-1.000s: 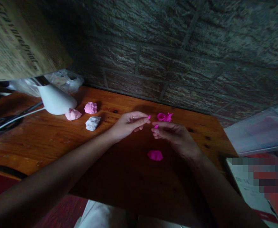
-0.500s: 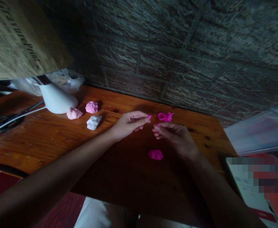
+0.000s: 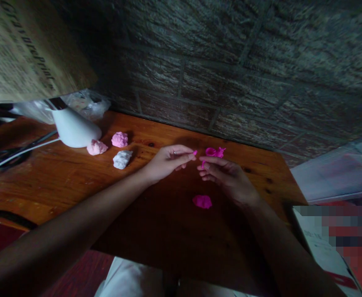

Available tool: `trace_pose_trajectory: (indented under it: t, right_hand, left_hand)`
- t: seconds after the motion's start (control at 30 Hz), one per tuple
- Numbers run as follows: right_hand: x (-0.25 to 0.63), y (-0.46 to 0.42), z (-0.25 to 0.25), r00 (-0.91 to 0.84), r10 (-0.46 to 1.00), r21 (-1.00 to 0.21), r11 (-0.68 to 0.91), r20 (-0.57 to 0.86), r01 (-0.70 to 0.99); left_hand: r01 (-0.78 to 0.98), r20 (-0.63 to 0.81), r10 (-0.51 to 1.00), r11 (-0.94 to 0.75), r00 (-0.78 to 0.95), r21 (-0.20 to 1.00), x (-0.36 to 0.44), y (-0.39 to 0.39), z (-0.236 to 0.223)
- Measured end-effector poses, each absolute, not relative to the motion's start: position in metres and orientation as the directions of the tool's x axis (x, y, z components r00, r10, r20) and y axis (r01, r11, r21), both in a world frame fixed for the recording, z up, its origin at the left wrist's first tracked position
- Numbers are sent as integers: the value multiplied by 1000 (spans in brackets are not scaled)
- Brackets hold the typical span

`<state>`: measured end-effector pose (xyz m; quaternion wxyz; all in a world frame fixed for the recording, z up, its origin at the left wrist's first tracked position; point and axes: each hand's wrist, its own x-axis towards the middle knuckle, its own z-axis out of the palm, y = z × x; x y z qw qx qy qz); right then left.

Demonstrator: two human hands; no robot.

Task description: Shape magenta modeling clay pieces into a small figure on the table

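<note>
Between the thumb and forefinger of my left hand (image 3: 170,161) is pinched a small bit of magenta clay (image 3: 195,152). My right hand (image 3: 225,177), close beside it, grips a thin curved piece of magenta clay (image 3: 203,165) at its fingertips. Just behind the right hand lie shaped magenta clay pieces (image 3: 214,152), one of them round and cup-like. Nearer to me, a flattened magenta lump (image 3: 202,201) rests on the wooden table (image 3: 168,231). To the left sit a pink lump (image 3: 119,139), a paler pink lump (image 3: 97,147) and a white lump (image 3: 122,159).
A lamp with a white base (image 3: 75,128) and a printed paper shade (image 3: 35,53) stands at the left. Behind it is a clear plastic bag (image 3: 89,105); black scissors (image 3: 10,156) lie near its white cord. A brick-patterned wall (image 3: 199,74) borders the table's back edge.
The fingers of my right hand have shifted slightly, and more of the thin magenta piece now shows in them. My left hand has stayed almost still.
</note>
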<state>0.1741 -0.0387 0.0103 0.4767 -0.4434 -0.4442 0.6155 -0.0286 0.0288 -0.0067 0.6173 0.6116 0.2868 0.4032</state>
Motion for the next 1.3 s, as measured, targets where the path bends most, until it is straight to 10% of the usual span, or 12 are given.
trace_pose_trajectory:
  t: [1.3]
  right_hand:
    - [173,-41,10,-142,983,-985,-132,-116,-107]
  left_hand:
    - [-149,152,864,-90,481,985,-30,30,-8]
